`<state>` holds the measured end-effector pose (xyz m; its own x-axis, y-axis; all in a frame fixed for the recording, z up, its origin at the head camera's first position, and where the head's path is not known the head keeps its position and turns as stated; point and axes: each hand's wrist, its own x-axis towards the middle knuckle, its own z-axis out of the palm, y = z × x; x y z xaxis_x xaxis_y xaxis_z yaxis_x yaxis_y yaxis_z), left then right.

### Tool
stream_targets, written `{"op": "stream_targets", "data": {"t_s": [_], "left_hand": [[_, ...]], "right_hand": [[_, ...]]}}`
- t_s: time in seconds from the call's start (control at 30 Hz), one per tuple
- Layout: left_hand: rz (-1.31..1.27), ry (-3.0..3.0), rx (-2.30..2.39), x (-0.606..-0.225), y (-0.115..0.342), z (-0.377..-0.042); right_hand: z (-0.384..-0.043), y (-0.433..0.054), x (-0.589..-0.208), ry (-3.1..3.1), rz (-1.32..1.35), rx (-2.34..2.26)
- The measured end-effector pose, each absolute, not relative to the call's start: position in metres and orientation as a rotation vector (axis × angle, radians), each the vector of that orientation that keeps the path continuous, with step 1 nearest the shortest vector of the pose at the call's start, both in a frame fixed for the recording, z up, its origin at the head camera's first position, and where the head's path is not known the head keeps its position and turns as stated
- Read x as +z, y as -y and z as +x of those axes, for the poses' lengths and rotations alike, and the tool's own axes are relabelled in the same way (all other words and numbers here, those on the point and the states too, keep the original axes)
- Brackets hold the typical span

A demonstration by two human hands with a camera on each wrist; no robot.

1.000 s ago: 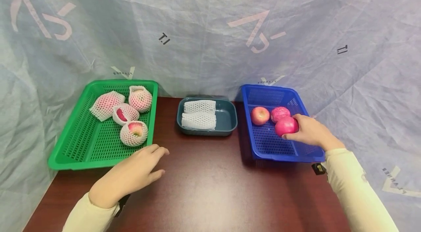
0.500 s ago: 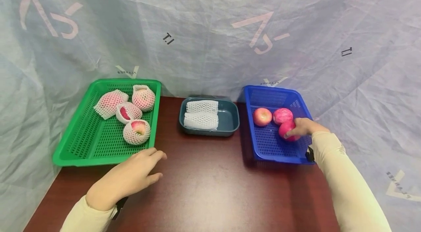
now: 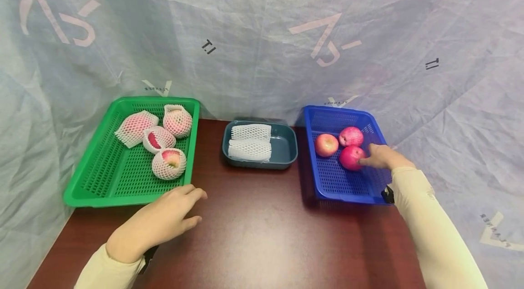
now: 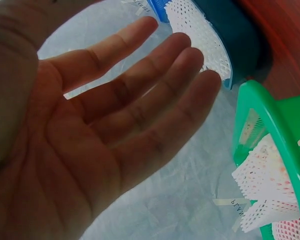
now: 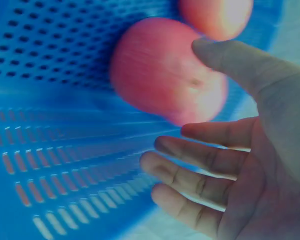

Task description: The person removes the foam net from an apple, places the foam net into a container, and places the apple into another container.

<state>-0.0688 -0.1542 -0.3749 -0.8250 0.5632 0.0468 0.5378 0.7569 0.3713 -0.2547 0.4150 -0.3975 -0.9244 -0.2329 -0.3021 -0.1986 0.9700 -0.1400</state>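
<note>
Since your right hand (image 3: 385,157) has its fingers (image 5: 200,155) apart beside the front apple (image 3: 350,158) in the blue basket (image 3: 348,198), a clumsy bump could roll it; your empty left hand (image 3: 157,218) has fingers loosely extended.

Pale cream left sleeve (image 3: 108,267), matching right sleeve (image 3: 431,227); small black wrist-worn pieces (image 3: 387,194).
</note>
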Motion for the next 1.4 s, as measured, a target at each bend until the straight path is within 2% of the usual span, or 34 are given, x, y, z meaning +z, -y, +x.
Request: {"op": "stream_targets", "data": {"t_s": [0.13,0.33,0.53,0.7,1.1,1.4], "left_hand": [[0.883,-2.889,0.588,-0.374,0.157,-0.068],[0.887,-2.924,0.599,-0.375,0.162,-0.069],[0.903,-2.944,0.606,-0.376,0.163,-0.070],[0.906,-2.941,0.617,-0.378,0.161,-0.070],[0.838,-2.963,0.607,-0.372,0.178,-0.082],[0.818,-3.097,0.486,-0.361,0.208,-0.121]], "right_hand": [[-0.227,-0.398,-0.383,-2.918,-0.345,-0.209],[-0.163,-0.344,-0.367,-3.132,-0.493,-0.382],[-0.105,-0.289,-0.367,-3.238,-0.651,-0.506],[-0.074,-0.261,-0.375,-3.284,-0.786,-0.573],[-0.063,-0.251,-0.391,-3.250,-0.834,-0.639],[-0.065,-0.248,-0.399,-3.221,-0.826,-0.607]]}}
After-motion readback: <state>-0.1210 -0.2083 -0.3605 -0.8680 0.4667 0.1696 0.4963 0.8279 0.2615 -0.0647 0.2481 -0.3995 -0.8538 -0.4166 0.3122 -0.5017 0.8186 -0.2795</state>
